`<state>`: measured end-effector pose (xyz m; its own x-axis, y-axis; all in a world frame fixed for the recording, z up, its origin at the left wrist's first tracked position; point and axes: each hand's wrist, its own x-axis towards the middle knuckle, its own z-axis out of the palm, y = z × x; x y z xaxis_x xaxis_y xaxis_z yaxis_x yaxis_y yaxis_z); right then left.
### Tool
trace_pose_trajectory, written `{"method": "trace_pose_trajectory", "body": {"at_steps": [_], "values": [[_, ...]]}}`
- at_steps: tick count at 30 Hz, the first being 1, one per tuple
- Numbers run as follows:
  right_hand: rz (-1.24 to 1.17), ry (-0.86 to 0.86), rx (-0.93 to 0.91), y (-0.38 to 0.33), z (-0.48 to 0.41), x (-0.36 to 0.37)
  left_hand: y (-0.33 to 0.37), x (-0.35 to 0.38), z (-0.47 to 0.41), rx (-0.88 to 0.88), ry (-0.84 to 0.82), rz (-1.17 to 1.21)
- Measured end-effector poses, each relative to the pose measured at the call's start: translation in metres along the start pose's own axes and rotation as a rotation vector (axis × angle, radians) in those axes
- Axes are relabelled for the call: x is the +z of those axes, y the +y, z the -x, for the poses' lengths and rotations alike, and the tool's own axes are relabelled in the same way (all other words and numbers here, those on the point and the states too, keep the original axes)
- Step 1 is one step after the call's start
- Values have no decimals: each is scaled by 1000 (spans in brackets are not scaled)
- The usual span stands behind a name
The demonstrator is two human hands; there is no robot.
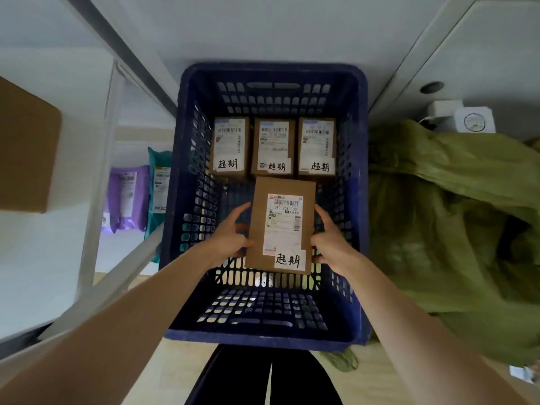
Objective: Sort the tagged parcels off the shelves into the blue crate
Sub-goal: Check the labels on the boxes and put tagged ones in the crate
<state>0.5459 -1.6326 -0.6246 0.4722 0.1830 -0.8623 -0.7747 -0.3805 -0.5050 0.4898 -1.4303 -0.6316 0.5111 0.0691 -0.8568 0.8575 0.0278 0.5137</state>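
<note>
Fingers [242, 210] of the left hand [230, 238] curl round the left edge of a brown parcel [282, 226], and I see the right hand [331, 244] gripping the opposite edge the same way, so both hands hold it between them. The parcel faces up towards me, its shipping label and a white handwritten tag at its near corner plainly visible. It sits within the blue crate [263, 340], over the middle of the slotted floor; I cannot tell whether it touches the bottom. Just beyond it, a row of three tagged parcels lies flat against the far wall: the left parcel [230, 147], the middle parcel [273, 147] and the right parcel [317, 146], side by side. To the crate's right slumps a green sack [453, 229]. On my left, the white shelves carry a purple mailer [127, 197], a teal mailer [159, 182] and, higher up, a plain cardboard box [26, 147].
</note>
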Motion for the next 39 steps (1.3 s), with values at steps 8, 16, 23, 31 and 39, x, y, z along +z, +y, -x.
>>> {"method": "trace_pose_trajectory", "body": {"at_steps": [8,16,23,31,39], "values": [[68,127,-31,2,-24,10,-14,8,-32,28,-15,-19],[118,204,-16,17,-41,14,-24,12,-51,83,-42,-10],[107,238,-1,21,-43,11,-25,23,-60,141,-58,5],[119,275,-47,12,-39,8,-21,30,-60,119,-49,70],[39,285,-162,0,-24,9,1,29,-39,117,-23,-26]]}}
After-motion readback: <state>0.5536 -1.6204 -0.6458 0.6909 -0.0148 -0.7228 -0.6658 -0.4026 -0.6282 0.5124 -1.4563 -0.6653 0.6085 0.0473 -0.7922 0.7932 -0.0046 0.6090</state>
